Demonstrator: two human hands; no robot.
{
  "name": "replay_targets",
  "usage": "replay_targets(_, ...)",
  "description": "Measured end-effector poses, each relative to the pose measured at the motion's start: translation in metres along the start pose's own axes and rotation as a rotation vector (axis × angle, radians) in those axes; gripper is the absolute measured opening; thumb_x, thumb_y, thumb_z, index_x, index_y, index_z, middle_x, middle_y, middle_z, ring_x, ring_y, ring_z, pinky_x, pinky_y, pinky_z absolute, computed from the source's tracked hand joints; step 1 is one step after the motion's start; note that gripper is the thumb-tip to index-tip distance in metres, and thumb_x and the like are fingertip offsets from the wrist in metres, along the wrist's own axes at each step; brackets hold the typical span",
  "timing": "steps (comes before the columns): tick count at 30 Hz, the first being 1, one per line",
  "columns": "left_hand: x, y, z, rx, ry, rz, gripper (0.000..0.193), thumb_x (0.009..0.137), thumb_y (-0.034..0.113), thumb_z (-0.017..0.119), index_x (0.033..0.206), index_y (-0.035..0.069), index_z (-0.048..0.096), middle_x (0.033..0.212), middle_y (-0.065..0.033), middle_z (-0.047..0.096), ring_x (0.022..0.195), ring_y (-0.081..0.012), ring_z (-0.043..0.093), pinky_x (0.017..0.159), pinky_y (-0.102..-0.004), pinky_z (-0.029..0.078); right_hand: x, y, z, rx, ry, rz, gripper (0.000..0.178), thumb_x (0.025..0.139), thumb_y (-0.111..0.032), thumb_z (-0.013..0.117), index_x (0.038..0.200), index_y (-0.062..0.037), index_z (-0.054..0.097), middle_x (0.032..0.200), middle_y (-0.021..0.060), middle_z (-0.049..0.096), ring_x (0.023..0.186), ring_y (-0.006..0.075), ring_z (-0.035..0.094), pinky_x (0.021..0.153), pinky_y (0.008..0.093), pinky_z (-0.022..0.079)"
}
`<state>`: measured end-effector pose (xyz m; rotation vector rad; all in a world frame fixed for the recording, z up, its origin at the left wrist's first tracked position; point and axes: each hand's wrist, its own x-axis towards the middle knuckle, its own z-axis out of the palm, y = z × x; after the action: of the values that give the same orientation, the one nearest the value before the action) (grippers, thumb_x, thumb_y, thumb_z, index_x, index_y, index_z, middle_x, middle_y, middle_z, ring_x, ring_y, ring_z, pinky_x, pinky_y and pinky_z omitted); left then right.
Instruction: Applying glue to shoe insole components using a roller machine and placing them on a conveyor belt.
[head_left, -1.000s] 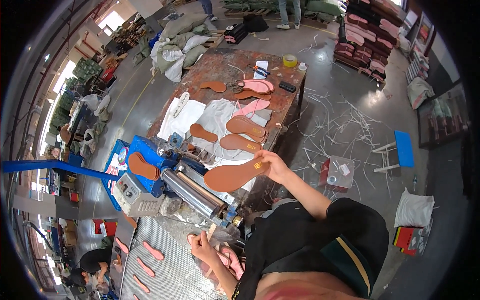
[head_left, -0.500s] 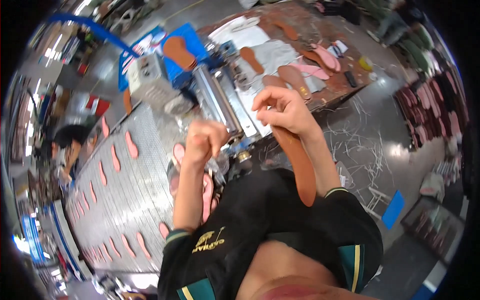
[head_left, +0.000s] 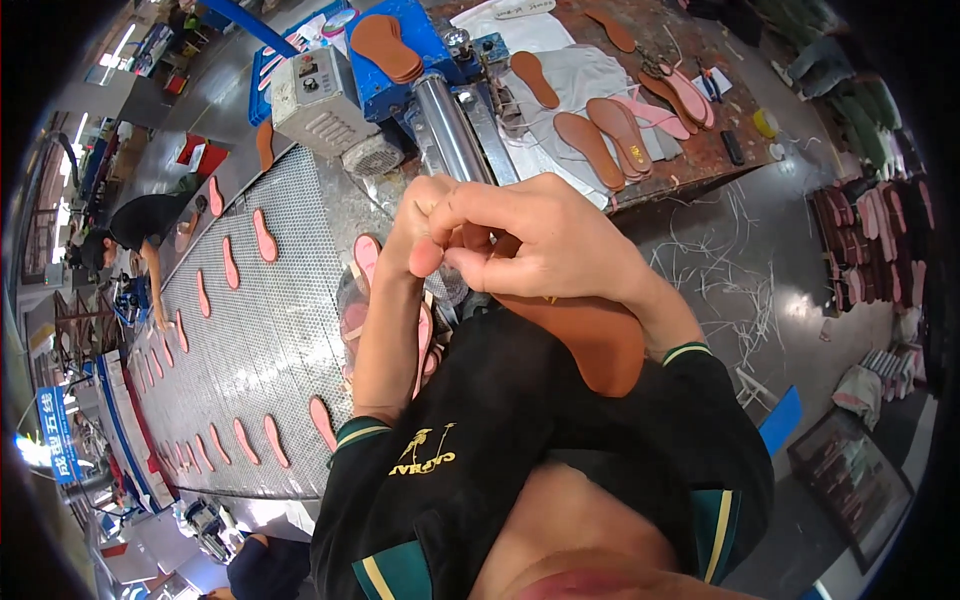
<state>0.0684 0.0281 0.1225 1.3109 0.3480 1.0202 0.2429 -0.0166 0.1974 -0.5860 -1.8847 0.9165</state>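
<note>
My right hand [head_left: 535,235] is closed on a brown insole [head_left: 595,345], which slants down and right in front of my black shirt. A small gold mark shows on it just under the fingers. Close against the right fingertips is my left hand [head_left: 425,225], its fingers curled and pinched. Whatever lies between those left fingers is hidden. Just beyond my hands stands a machine with a shiny metal roller [head_left: 450,130]. A stack of brown insoles [head_left: 385,48] rests on its blue housing [head_left: 415,85].
Pink insoles [head_left: 265,235] lie in rows on a metal mesh conveyor [head_left: 300,300] at left, where another person [head_left: 150,220] reaches in. More brown insoles [head_left: 588,150] lie on the worktable [head_left: 680,165]. White strips [head_left: 740,270] litter the floor at right, near a rack of pink and dark pieces [head_left: 870,225].
My hands were apart and have come together at the fingertips. The brown insole has swung from nearly upright and edge-on to a broader slant. My view has shifted slightly.
</note>
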Motion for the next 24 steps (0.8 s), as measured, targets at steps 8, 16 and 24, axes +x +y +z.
replay_targets(8, -0.001, -0.006, -0.008, -0.011, -0.165, -0.046, 0.074, 0.06, 0.074, 0.07, 0.056, 0.001, 0.058, 0.059, -0.0048, 0.058, 0.051, -0.0103, 0.051, 0.045, -0.0259, 0.035, -0.002, 0.002, -0.002, -0.488, 0.03, -0.282, 0.018, 0.071, -0.007, 0.071, 0.085, -0.0102, 0.06, 0.063, 0.0038, 0.058, 0.05, 0.0226, 0.058, 0.042, 0.0324, 0.043)
replay_targets(16, -0.012, -0.009, 0.019, -0.003, 0.221, -0.115, 0.073, 0.061, 0.071, 0.073, 0.065, 0.0, 0.062, 0.066, -0.002, 0.06, 0.054, -0.0072, 0.052, 0.045, -0.0229, 0.036, -0.001, 0.006, 0.003, -0.463, 0.036, -0.181, 0.017, 0.069, -0.004, 0.066, 0.081, -0.0082, 0.055, 0.06, 0.0045, 0.054, 0.049, 0.0226, 0.057, 0.042, 0.0327, 0.043)
replay_targets(24, -0.007, -0.017, -0.005, 0.06, -0.11, -0.118, 0.073, 0.057, 0.079, 0.061, 0.054, 0.006, 0.056, 0.053, 0.0021, 0.049, 0.051, -0.0082, 0.048, 0.044, -0.0242, 0.033, -0.004, 0.008, -0.002, -0.236, 0.058, -0.005, 0.011, 0.07, -0.001, 0.06, 0.075, -0.0053, 0.051, 0.057, 0.0078, 0.053, 0.048, 0.022, 0.057, 0.044, 0.0326, 0.042)
